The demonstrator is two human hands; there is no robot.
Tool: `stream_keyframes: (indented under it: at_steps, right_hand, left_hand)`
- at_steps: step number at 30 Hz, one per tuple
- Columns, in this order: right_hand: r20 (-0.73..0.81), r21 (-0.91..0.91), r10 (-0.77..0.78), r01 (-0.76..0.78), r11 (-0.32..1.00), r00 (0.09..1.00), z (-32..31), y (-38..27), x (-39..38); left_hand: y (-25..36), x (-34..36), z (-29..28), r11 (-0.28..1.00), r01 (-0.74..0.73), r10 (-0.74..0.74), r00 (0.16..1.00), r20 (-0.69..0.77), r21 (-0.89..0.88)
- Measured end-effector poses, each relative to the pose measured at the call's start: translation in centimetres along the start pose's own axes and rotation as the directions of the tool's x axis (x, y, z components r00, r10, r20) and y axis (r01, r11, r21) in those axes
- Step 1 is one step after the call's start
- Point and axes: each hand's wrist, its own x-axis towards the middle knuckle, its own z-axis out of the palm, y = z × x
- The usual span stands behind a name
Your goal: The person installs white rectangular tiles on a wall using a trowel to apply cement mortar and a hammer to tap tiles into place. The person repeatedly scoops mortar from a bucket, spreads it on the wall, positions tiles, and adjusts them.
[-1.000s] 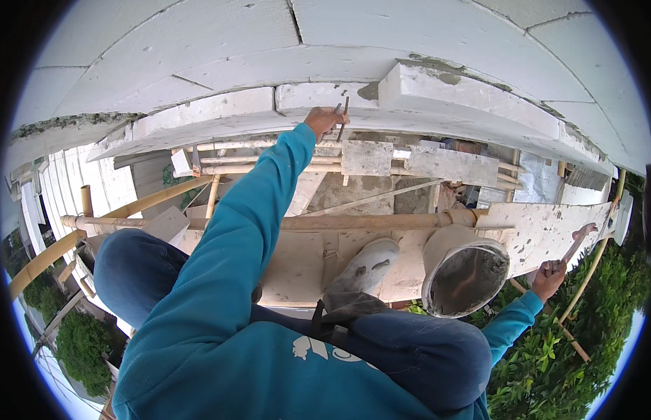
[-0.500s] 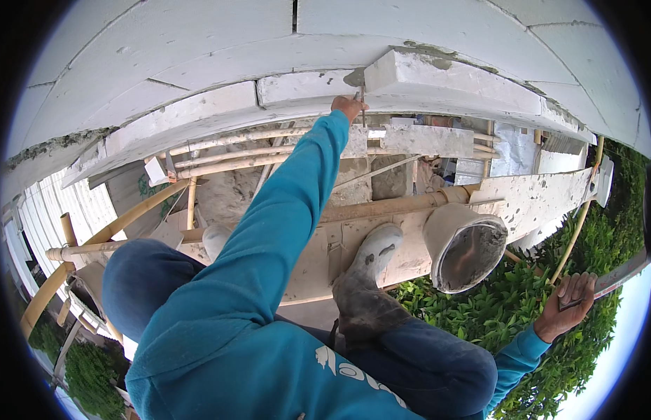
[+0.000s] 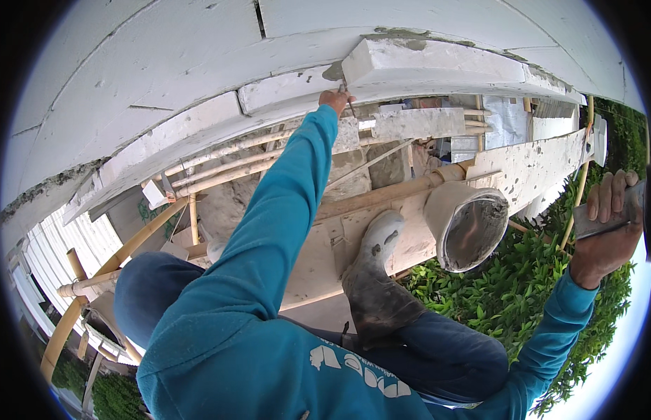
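My left hand point(image 3: 334, 100) reaches up to the pale block wall, its fingers closed round a thin, dark metal piece point(image 3: 348, 101) seen edge-on. It is just below the left end of a projecting white block point(image 3: 437, 61). A patch of grey mortar point(image 3: 333, 71) sticks to the lower block point(image 3: 287, 89) beside it. Out at the far right, my right hand point(image 3: 605, 210) grips a flat grey tool point(image 3: 597, 222), cut off by the picture's dark rim; its kind is unclear. A mortar-crusted bucket point(image 3: 469, 227) stands on the plank between my arms.
My boot point(image 3: 381, 241) rests on a plank walkway point(image 3: 315, 269) edged by a bamboo pole point(image 3: 388, 197). More bamboo poles point(image 3: 231, 168) run below the wall. A spattered board point(image 3: 539, 168) lies to the right, above green foliage point(image 3: 458, 301). Low ground shows beyond the scaffold.
My right hand has risen and moved outward to the right with the flat tool. My left hand stays at the wall, while the whole view has shifted and tilted slightly.
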Motion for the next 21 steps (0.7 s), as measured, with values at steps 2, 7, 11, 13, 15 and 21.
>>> stream_keyframes:
  at_steps: [2, 7, 11, 13, 15, 21]
  right_hand:
    - [0.126, 0.104, 0.063, -0.076, 0.992, 0.990, 0.6, 0.9, 1.6]
    - [0.145, 0.313, -0.001, -0.045, 0.949, 0.989, 5.7, 6.1, 5.6]
    - [-0.035, 0.353, -0.151, 0.154, 0.923, 0.988, 7.5, 11.0, 8.1]
    - [-0.355, 0.249, -0.120, 0.218, 0.944, 0.927, 11.6, 14.1, 5.5]
    - [-0.506, 0.216, -0.070, 0.205, 0.955, 0.860, 13.4, 16.8, 2.4]
    - [-0.594, 0.106, 0.205, -0.177, 0.978, 0.778, 13.7, 26.6, -8.2]
  left_hand:
    - [0.3, -0.5, 0.8, 0.991, 0.115, -0.116, 0.993, -0.018, -0.073]
    - [-1.6, -0.8, 0.3, 0.998, -0.056, 0.056, 0.998, 0.002, -0.001]
    - [-2.2, -2.0, 1.0, 1.000, -0.027, 0.027, 0.996, 0.083, -0.003]
    - [-2.3, -2.5, 0.5, 1.000, 0.003, -0.001, 0.997, 0.071, -0.031]
    - [-2.1, -2.5, 0.6, 0.998, 0.019, -0.014, 0.995, 0.096, -0.054]
    - [-1.8, -1.7, 0.9, 0.999, 0.037, -0.031, 0.987, 0.160, -0.030]
